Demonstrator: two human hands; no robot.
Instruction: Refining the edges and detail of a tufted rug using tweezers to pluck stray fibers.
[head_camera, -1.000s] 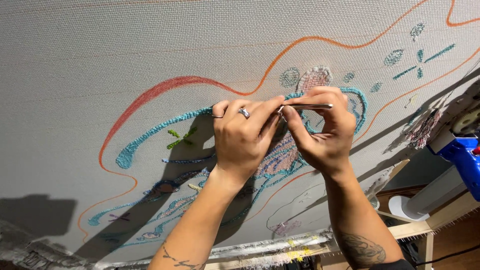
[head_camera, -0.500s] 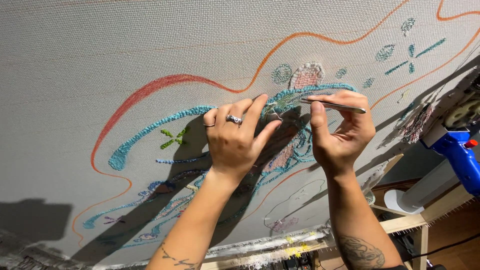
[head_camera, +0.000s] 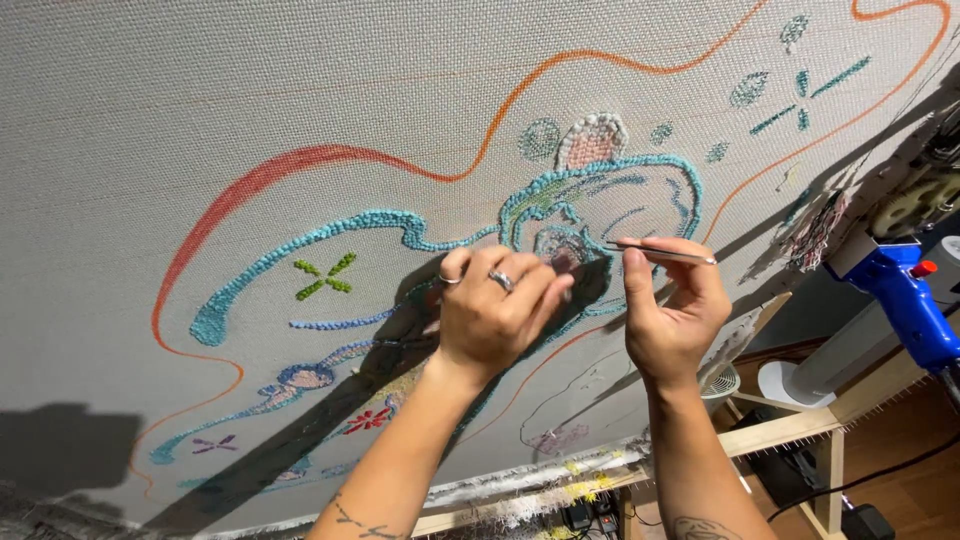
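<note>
On the tufting cloth (head_camera: 250, 90), left hand (head_camera: 495, 315) and right hand (head_camera: 672, 315) now apart, tweezers (head_camera: 660, 253) lifted.

No packages, labels, signs or screens show anywhere in the head view.

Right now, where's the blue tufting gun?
In the head view, the tufting gun sits at the far right edge against the cloth, right of the right hand holding tweezers.

Left hand (head_camera: 497, 312) rests on the cloth (head_camera: 250, 120), tufting gun (head_camera: 905, 290) far right.
</note>
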